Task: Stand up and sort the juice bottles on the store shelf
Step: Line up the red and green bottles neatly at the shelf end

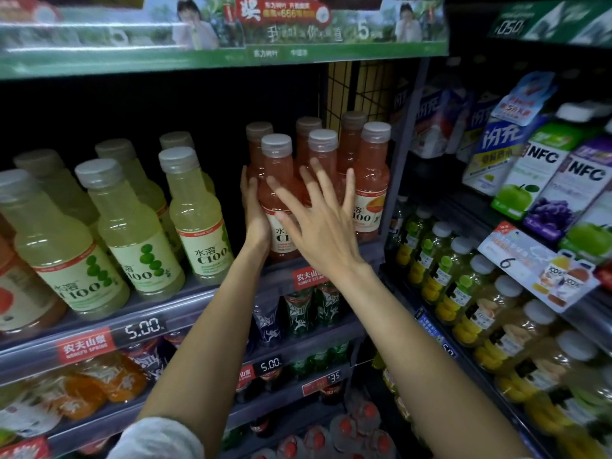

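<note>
Several pink juice bottles [372, 180] with grey caps stand upright in rows at the right end of the shelf [205, 296]. My left hand [253, 210] lies flat against the left side of the front pink bottle [276, 180], fingers straight. In front of the pink group my right hand [318, 220] is spread with its fingers wide; whether it touches the bottles I cannot tell. Left of a gap, several pale green juice bottles [195, 210] lean on the same shelf.
A wire divider [344, 91] stands behind the pink bottles. Cartons marked NFC [546, 180] and small yellow-green bottles [440, 263] fill the unit to the right. Lower shelves hold dark sports bottles [301, 313] and price strips reading 5.00 [144, 327].
</note>
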A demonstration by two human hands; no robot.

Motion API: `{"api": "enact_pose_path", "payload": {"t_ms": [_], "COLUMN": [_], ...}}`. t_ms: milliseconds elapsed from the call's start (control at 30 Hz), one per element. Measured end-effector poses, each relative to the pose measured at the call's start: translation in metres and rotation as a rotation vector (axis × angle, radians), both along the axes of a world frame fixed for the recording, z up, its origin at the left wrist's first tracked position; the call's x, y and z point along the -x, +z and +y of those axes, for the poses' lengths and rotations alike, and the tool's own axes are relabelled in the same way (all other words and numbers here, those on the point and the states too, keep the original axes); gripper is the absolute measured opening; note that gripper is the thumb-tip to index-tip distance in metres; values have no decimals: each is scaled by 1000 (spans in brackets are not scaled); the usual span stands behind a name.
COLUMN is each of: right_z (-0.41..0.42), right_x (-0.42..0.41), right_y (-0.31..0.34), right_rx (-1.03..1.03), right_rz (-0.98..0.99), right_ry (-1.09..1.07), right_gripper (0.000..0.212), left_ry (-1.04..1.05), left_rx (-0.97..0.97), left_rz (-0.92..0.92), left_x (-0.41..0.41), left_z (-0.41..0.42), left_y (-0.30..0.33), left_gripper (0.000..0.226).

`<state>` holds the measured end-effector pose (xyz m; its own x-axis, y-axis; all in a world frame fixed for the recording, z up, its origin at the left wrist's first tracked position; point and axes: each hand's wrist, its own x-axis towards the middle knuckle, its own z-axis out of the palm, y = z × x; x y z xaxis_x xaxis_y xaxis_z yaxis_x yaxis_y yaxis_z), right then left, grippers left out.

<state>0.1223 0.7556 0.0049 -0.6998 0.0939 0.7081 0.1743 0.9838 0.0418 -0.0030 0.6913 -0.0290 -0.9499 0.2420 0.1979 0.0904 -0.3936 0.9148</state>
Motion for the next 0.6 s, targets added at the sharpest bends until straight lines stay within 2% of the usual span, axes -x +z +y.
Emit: {"api": "enact_pose_path", "payload": {"t_ms": [167, 367, 600], "right_z": [17, 25, 20], "right_x": [-8, -10, -16], "right_y": [-5, -6, -4], "right_rx": [-32, -39, 20], "right_rz": [-24, -36, -43], "right_ry": [-26, -30, 5], "right_gripper": [48, 48, 48], "left_ry": [9, -74, -110], "left_rx": [-37, -82, -31], "left_rz": [40, 2, -42], "left_x": [-11, -7, -9], "left_z": [14, 20, 17], "left_y": [2, -4, -4], "left_gripper": [59, 80, 78]}}
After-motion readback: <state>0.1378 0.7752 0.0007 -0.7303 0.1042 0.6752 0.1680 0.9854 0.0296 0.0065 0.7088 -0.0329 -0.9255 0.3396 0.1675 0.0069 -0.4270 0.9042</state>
